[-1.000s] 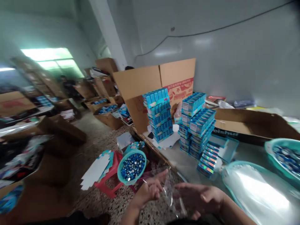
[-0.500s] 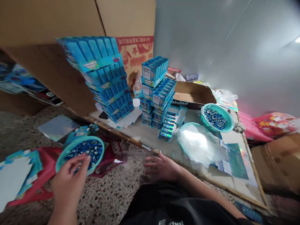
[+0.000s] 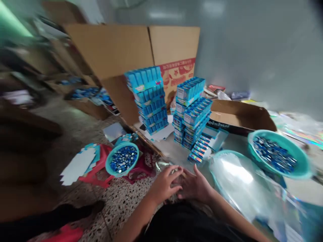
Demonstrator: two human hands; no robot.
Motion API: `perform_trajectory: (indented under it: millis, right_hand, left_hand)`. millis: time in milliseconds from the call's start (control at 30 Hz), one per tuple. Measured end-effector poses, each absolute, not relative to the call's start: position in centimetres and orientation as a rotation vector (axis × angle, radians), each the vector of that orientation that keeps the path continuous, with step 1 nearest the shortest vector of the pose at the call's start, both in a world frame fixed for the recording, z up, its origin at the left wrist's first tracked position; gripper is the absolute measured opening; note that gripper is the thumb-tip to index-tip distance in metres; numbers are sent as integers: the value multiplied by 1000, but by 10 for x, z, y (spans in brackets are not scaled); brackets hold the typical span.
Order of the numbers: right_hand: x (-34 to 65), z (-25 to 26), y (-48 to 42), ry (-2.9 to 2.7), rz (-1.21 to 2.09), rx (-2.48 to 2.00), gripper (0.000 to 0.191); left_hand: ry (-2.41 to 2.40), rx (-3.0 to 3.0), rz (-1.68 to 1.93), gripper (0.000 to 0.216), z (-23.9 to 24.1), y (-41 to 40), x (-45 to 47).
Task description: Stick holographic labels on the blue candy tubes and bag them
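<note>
My left hand (image 3: 164, 185) and my right hand (image 3: 195, 186) come together in front of my body, near the table's front edge. The left fingers are stretched and apart, and their tips overlap the right hand. On the right hand the thumb stands up and the fingers point left, partly blurred. I see nothing held in either hand. Just beyond them is a crinkled clear plastic piece (image 3: 163, 165). A display box of small blue packs (image 3: 200, 148) stands on the table ahead. To the left, a turquoise basin (image 3: 108, 166) holds many blue-wrapped candies (image 3: 124, 158).
Stacked blue candy boxes (image 3: 148, 97) and shorter stacks (image 3: 191, 111) stand at the back. On the right are a plastic-covered basin (image 3: 234, 174), another candy basin (image 3: 304, 164) and an open carton (image 3: 242, 116). Red stools (image 3: 101, 166) and flat card sheets (image 3: 78, 166) lie left.
My left hand has left the candy basin and moved right to meet my right hand. The view has turned left, bringing more floor and a person's dark-clothed leg into sight.
</note>
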State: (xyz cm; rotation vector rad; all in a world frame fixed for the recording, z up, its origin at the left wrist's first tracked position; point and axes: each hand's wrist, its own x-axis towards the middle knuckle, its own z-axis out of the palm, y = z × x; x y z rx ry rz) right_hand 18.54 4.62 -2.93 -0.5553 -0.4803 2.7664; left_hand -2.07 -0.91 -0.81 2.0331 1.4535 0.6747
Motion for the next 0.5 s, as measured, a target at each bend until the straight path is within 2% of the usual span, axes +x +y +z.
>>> perform_trajectory:
  millis: [133,367,433,500]
  right_hand:
    - [175,-36,50,-480,2825,-494,83]
    - [141,-50,60,-610,2888,-474,71]
    - [136,-58,67,-734,2782,-652,75]
    - [136,-70,73,-881,2505,-861,72]
  left_hand:
    - [1613,1877,702,53,-13,-26,-24]
    - [1871,1733,840,32,-28,-50,-42]
    - [1950,1686,896,31,-35,-53,-59]
    - [2007,1643,965,33,-40,-53,-81]
